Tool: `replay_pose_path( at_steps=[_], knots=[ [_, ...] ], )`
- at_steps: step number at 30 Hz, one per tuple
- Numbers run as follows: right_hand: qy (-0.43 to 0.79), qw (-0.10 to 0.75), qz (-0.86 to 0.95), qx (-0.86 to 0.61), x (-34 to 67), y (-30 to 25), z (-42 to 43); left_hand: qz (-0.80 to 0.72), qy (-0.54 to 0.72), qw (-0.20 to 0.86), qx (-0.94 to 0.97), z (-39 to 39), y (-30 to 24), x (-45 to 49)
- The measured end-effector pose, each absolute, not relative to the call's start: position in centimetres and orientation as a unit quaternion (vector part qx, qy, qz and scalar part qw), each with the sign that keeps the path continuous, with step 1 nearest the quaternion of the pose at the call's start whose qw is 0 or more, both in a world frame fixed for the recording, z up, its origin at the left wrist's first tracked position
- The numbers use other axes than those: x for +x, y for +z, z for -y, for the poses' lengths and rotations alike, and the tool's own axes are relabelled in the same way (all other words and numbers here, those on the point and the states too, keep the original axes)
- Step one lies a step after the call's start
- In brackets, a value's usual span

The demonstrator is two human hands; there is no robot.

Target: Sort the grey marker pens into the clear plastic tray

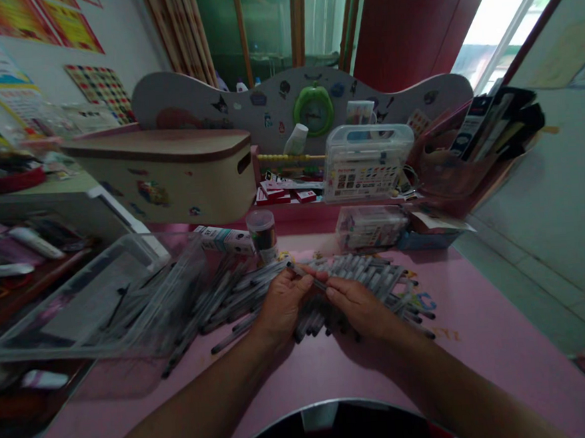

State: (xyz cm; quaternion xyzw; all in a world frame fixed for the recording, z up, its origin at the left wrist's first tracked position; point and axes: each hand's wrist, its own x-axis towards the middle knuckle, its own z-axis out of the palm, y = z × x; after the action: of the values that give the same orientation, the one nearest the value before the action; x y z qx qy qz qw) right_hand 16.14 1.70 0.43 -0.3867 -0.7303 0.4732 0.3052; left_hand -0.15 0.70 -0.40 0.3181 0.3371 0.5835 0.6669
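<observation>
Between my two hands, over the middle of the pink desk (294,379), is a slim grey pen (315,282) with a dark end. My left hand (284,304) pinches its upper-left part between thumb and fingers. On the lower-right part, my right hand (357,302) is closed too. Beneath and around both hands spreads a heap of similar grey pens (376,274) with dark tips, partly hidden by my fingers. More of these pens (218,297) lie left of my left hand, beside a clear plastic bin (76,351) that holds some as well.
Behind the pens stand a clear round tub (262,231), a narrow box (226,239) and a clear case (370,227). A cream lidded storage box (169,181), a handled marker case (369,163) and a green clock (313,111) are farther back. A holder (452,171) is at right.
</observation>
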Motion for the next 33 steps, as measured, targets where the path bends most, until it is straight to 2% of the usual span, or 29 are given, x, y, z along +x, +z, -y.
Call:
replay_pose_path(
  at_steps=[10,24,33],
  knots=[
    [0.472,0.330,0.735,-0.358,15.5,0.7,-1.4,-0.342,0.602,0.661,0.289,-0.3,-0.7,0.4],
    [0.481,0.282,0.736,-0.385,15.8,0.7,-1.2,-0.357,0.609,0.648,0.287,0.4,0.7,-0.5],
    [0.473,0.317,0.734,-0.371,15.4,1.4,-0.7,-0.358,0.620,0.633,0.292,0.3,1.0,-0.3]
  ],
)
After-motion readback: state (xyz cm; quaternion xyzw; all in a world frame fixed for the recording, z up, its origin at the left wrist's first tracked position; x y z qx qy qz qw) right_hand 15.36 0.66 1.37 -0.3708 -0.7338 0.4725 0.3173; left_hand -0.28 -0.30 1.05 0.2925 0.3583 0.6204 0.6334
